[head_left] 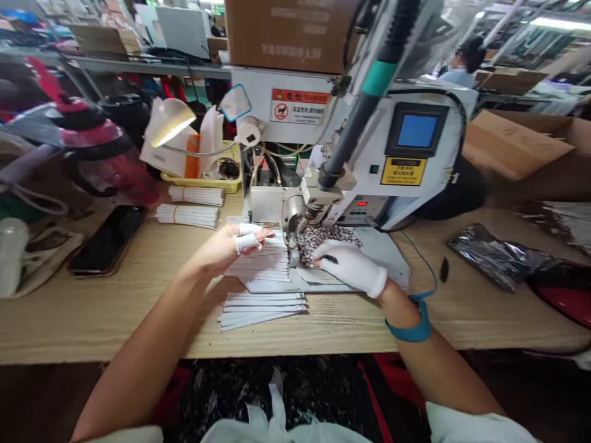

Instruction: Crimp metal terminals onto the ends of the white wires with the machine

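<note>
My left hand [235, 243], with white finger cots on two fingers, reaches over a fan of white paper strips [263, 261] on the machine's base plate, its fingers drawn together by the machine head [295, 221]. My right hand [353, 266], in a white glove, presses on a heap of small dark speckled parts [325, 237] and pinches a small dark piece. A blue wrist strap [413, 329] circles my right wrist. More white strips [261, 307] lie on the wooden table in front of the plate.
A white machine with a blue screen [418, 132] stands behind. Bundled white strips [189, 214], a yellow tray [207, 181], a lamp [168, 120] and a phone [108, 240] sit left. A black foil bag [498, 255] and cardboard boxes lie right. Another person sits far back.
</note>
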Available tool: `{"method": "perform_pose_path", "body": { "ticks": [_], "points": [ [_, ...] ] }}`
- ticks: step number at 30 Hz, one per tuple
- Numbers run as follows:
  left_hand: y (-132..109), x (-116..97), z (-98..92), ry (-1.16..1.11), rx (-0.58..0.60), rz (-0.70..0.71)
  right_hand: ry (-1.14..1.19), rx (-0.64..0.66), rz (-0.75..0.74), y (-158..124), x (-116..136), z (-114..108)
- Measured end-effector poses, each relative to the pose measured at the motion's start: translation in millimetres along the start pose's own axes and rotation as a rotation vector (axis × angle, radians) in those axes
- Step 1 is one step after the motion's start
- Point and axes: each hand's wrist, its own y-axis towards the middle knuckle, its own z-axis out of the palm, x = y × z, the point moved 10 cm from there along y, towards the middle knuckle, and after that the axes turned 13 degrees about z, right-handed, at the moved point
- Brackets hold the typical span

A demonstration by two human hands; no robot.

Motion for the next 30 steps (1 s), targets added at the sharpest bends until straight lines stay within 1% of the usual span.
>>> {"method": "perform_pose_path", "body": {
  "ticks": [3,6,8,11,13,14,16,18,19,20,21,22,24,26,27,29,30],
  "points": [
    [-2,6,6.6,0.096,0.071,-0.05,0.01,-0.098,0.058,2,-7,-5],
    [-6,14,18.6,0.195,0.18,-0.115,0.004,-0.123,0.058,2,-8,-6],
    [-7,16,24.2,0.247,0.228,-0.132,0.006,-0.144,0.065,2,-10,-10],
    [-7,16,21.3,0.372,0.227,-0.135,-0.004,-0.249,0.169,5,-26,-26],
    [-7,13,18.9,0.482,0.254,-0.148,-0.038,-0.295,0.26,7,-38,-32],
    [-8,12,20.1,0.528,0.295,-0.164,-0.062,-0.295,0.292,9,-41,-31],
    [-15,14,29.1,0.569,0.438,-0.219,-0.109,-0.265,0.318,14,-39,-24],
    [-27,18,43.6,0.555,0.616,-0.277,-0.119,-0.216,0.28,18,-28,-15],
    [-33,20,50.3,0.54,0.684,-0.295,-0.1,-0.19,0.241,19,-21,-12],
    [-37,22,55.8,0.52,0.725,-0.304,-0.069,-0.163,0.196,19,-14,-10],
    [-38,24,59.4,0.5,0.731,-0.303,-0.032,-0.143,0.157,18,-8,-11],
    [-37,26,59.9,0.485,0.696,-0.303,0.008,-0.136,0.13,16,-5,-14],
    [-30,30,53.6,0.471,0.55,-0.306,0.07,-0.149,0.116,10,-8,-24],
    [-24,32,46.5,0.467,0.429,-0.3,0.091,-0.128,0.116,4,-14,-27],
    [-22,32,45.0,0.462,0.403,-0.29,0.083,-0.099,0.114,2,-16,-24],
    [-20,29,45.9,0.444,0.417,-0.272,0.029,-0.046,0.116,1,-19,-16],
    [-20,28,45.0,0.452,0.429,-0.269,-0.012,-0.044,0.128,1,-20,-14]
  ]
}}
